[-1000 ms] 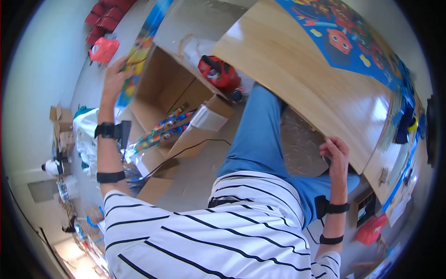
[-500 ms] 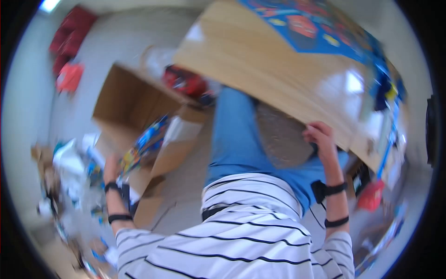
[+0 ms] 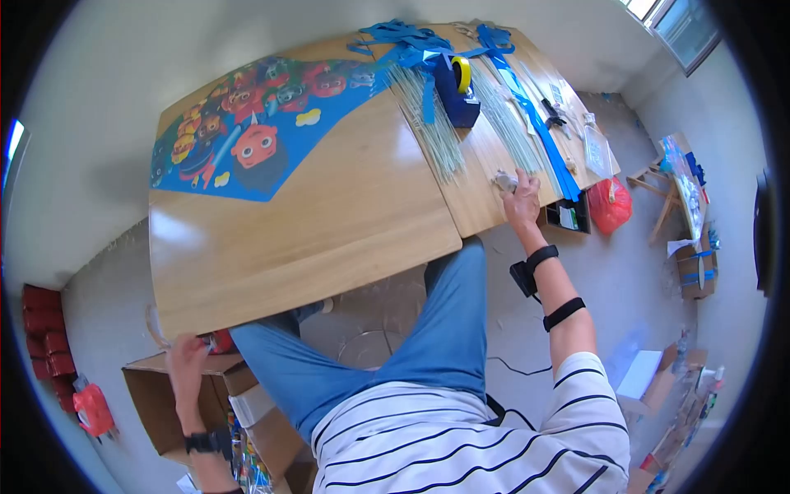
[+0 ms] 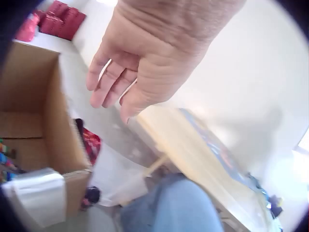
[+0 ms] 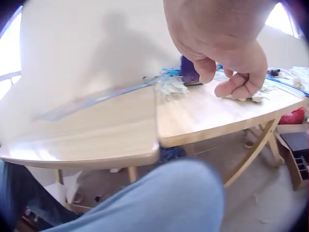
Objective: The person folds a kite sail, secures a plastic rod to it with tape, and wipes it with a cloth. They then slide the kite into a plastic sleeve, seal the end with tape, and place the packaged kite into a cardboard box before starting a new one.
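My left hand [image 3: 188,362] is beside the table's left corner, over the side of an open cardboard box [image 4: 72,140]. Its fingers hang loosely bent with nothing in them in the left wrist view. On the right part of the wooden table [image 3: 354,206], my right hand [image 3: 522,202] reaches down to some small pale pieces [image 3: 504,181]. The right wrist view shows its fingertips bent low at these pieces, thumb apart from the fingers. Bundles of thin clear sticks [image 3: 436,136] lie just beyond this hand. Colourful printed packs [image 3: 247,461] stand in the box.
A blue printed cartoon sheet [image 3: 284,169] covers the table's far left. At the back are a tape dispenser [image 3: 457,103] and blue ribbons [image 3: 403,37]. Red bags [image 3: 611,206] hang or stand by the right edge. My knees are under the table's front edge.
The left hand held a colourful printed strip, lowered to the box, and is now without it. My right hand has gone from the table's edge onto its top. The head view has swung right.
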The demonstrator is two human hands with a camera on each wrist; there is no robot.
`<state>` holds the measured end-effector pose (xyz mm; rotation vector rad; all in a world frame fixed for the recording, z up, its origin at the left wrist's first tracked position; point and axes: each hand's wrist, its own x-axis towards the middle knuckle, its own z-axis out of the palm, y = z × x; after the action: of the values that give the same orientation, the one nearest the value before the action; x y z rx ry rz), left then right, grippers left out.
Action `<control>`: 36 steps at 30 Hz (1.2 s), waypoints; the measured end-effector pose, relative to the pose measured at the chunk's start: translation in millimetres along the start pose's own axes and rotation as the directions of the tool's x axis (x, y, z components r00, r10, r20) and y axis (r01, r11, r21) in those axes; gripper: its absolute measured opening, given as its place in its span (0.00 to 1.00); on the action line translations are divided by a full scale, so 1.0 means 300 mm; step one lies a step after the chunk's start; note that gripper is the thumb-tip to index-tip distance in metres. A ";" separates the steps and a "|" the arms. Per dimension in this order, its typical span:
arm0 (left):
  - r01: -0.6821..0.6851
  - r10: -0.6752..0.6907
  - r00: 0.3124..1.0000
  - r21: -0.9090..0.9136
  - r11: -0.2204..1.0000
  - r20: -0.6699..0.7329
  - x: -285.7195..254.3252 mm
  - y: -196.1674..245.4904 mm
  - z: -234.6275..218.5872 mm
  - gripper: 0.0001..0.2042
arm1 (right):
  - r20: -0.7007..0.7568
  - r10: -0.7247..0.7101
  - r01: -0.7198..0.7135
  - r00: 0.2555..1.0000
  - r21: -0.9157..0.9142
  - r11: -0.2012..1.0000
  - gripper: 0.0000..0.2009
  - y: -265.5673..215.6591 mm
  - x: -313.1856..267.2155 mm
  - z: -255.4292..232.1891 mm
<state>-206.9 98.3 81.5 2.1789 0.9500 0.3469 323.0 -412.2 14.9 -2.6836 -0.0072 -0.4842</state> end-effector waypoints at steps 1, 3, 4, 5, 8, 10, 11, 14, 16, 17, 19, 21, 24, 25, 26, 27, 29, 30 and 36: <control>0.012 -0.011 0.997 -0.011 1.000 0.080 0.078 0.160 0.066 0.15 | 0.023 -0.017 0.017 1.000 0.006 1.000 0.14 0.010 0.017 0.028; -0.040 0.042 0.976 -0.014 0.999 0.212 0.203 0.364 0.216 0.16 | 0.068 -0.055 0.054 0.996 0.021 0.998 0.11 0.070 0.037 0.088; -0.032 0.019 0.942 0.032 0.999 0.335 0.241 0.526 0.283 0.17 | 0.068 -0.071 0.067 0.995 0.052 0.996 0.10 0.090 0.057 0.099; -0.057 0.084 0.915 -0.080 0.995 0.395 0.282 0.582 0.385 0.16 | 0.069 -0.090 0.084 0.994 0.084 0.993 0.09 0.106 0.070 0.111; -0.074 0.332 0.745 -0.422 0.903 0.579 0.333 0.814 0.686 0.18 | 0.232 -0.137 0.016 0.963 0.459 0.888 0.08 -0.069 -0.025 -0.006; 0.197 0.324 0.652 -0.566 0.801 0.685 0.313 0.964 0.856 0.22 | 0.371 -0.210 -0.099 0.904 0.661 0.744 0.07 -0.210 -0.158 -0.053; 0.251 0.319 0.669 -0.608 0.753 0.671 0.292 1.027 0.937 0.20 | 0.434 -0.221 -0.192 0.873 0.724 0.663 0.07 -0.303 -0.227 -0.112; 0.190 0.395 0.739 -0.731 0.655 0.546 0.288 1.049 1.140 0.14 | 0.439 -0.219 -0.272 0.871 0.804 0.529 0.08 -0.397 -0.292 -0.114; 0.187 0.376 0.772 -0.748 0.636 0.512 0.291 1.049 1.135 0.10 | 0.482 -0.169 -0.340 0.860 0.787 0.515 0.10 -0.403 -0.299 -0.090; 0.236 0.324 0.780 -0.732 0.639 0.535 0.287 1.042 1.129 0.08 | 0.475 -0.173 -0.328 0.863 0.786 0.524 0.10 -0.408 -0.294 -0.078; 0.314 0.295 0.760 -0.725 0.614 0.579 0.306 1.041 1.104 0.06 | 0.455 -0.171 -0.300 0.874 0.782 0.547 0.11 -0.425 -0.286 -0.070; 0.379 0.329 0.713 -0.735 0.562 0.619 0.335 1.001 1.097 0.05 | 0.518 -0.098 -0.416 0.850 0.774 0.477 0.11 -0.462 -0.278 -0.082; 0.376 0.368 0.708 -0.764 0.525 0.602 0.360 0.979 1.095 0.05 | 0.495 -0.115 -0.381 0.861 0.778 0.500 0.10 -0.494 -0.263 -0.061; 0.393 0.326 0.741 -0.773 0.499 0.587 0.362 0.984 1.094 0.05 | 0.471 -0.135 -0.338 0.872 0.778 0.530 0.10 -0.500 -0.264 -0.059; 0.406 0.286 0.769 -0.782 0.472 0.572 0.366 0.994 1.094 0.04 | 0.505 -0.136 -0.389 0.852 0.786 0.480 0.09 -0.510 -0.265 -0.068; 0.418 0.243 0.796 -0.793 0.443 0.555 0.373 1.008 1.095 0.04 | 0.537 -0.143 -0.437 0.831 0.791 0.429 0.08 -0.541 -0.259 -0.102; 0.344 0.297 0.821 -0.838 0.424 0.488 0.398 1.000 1.133 0.04 | 0.538 -0.158 -0.446 0.828 0.802 0.397 0.06 -0.556 -0.262 -0.113; 0.303 0.323 0.833 -0.859 0.413 0.450 0.411 0.998 1.145 0.04 | 0.505 -0.167 -0.404 0.847 0.815 0.415 0.06 -0.555 -0.263 -0.094; 0.195 0.256 0.739 -0.562 0.804 0.624 0.518 1.004 1.021 0.08 | 0.176 -0.179 0.030 0.968 0.626 0.779 0.06 -0.403 -0.135 -0.054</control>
<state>210.6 -87.1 74.4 1.5186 0.3028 -0.1456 270.1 -305.3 62.9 -2.0662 -0.3302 -0.1545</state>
